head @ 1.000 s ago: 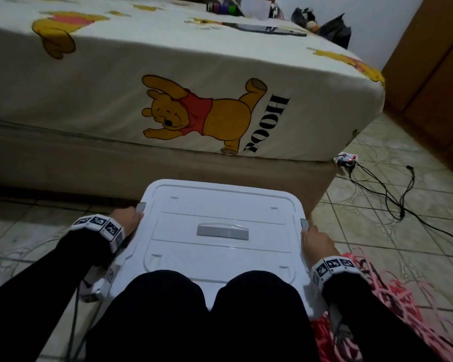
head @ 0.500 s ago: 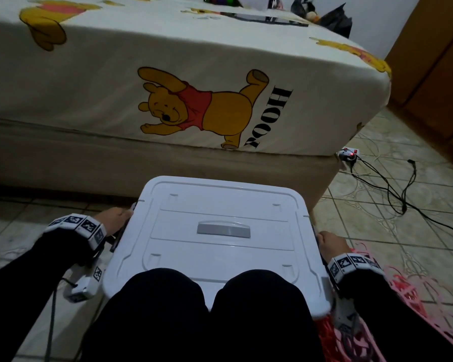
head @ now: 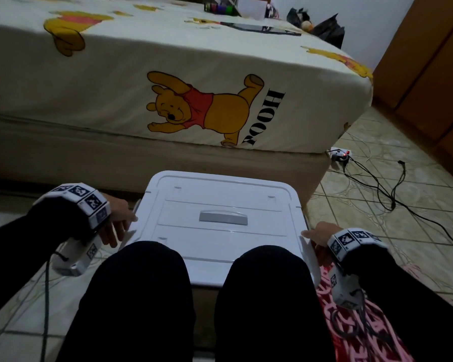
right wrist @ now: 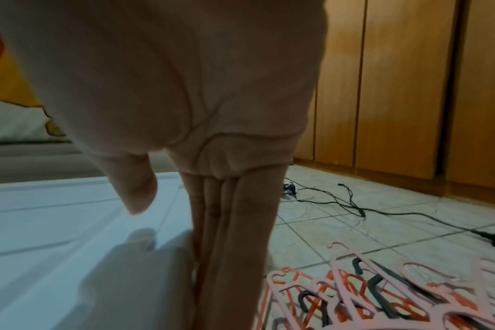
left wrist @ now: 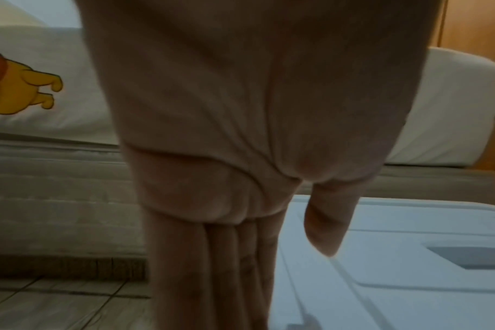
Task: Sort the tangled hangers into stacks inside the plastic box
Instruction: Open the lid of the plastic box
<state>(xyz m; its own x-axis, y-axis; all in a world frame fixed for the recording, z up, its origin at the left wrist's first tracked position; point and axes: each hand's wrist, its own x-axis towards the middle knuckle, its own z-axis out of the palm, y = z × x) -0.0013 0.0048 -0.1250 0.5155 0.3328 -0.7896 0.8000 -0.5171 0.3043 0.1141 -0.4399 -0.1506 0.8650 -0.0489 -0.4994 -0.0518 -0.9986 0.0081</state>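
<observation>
The left hand (head: 117, 222) is at the left edge of the white lid (head: 220, 223) of the plastic box (head: 207, 282). In the left wrist view its fingers (left wrist: 212, 268) reach straight down along the side of the box and the thumb (left wrist: 325, 225) points down over the lid top without clearly touching it. So this hand is opened flat and holds nothing; I judge it is placed there to free or lift the lid on that side, but whether the fingertips hook under the rim is hidden.

The box stands on the tiled floor (head: 377, 194) between the person's knees (head: 147, 296) and just in front of the bed (head: 168, 87) with the Pooh sheet. The lid is on, with its grey handle (head: 223, 218) in the middle. The box is closed, so no sorting can begin until it is opened; this explains, I think, why both hands are at its two sides together.

The right hand (head: 318, 235) mirrors the left one at the right edge of the lid. Its fingers (right wrist: 235, 234) go straight down beside the box and the thumb (right wrist: 136, 189) hangs above the lid, grasping nothing.

The tangled hangers (right wrist: 382, 297), pink, orange-red and some dark ones, lie in a heap on the floor just beside the box on the right, under the right wrist. They are outside the box, near enough to be picked once the lid is off. Further right, black cables (head: 392, 184) run over the tiles toward the wooden wardrobe (head: 429, 74).
</observation>
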